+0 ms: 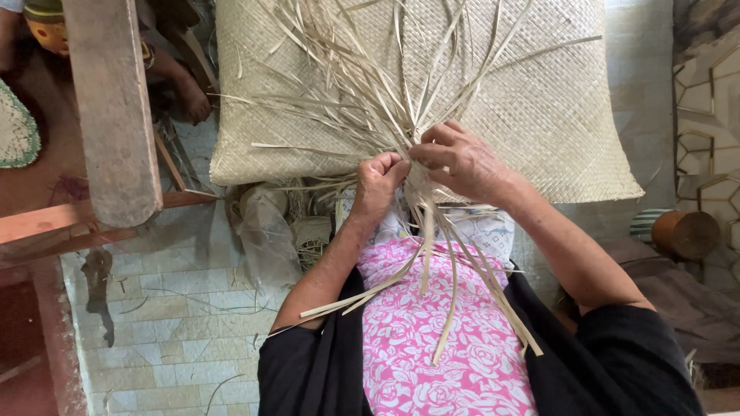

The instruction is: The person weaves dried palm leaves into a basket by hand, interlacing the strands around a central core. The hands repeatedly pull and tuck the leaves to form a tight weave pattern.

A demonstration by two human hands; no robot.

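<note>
Over a pink floral lap (pixel 432 347), both hands' (pixel 379 179) (pixel 462 160) grip pinches palm strips (pixel 362 92) on a woven mat (pixel 539 100).

A pale tiled floor (pixel 177 323) in soft daylight runs below a reddish wooden frame (pixel 46 223) with a grey plank (pixel 112 108) leaning across it, while a round wooden block (pixel 688 233) lies far right of that frame.

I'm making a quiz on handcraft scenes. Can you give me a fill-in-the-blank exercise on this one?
1. Both hands grip loose pale ___ at the edge of the woven mat.
2. The left hand is closed into a ___.
3. The cloth on the person's lap is pink with white ___.

Missing words: strips; fist; flowers
</note>
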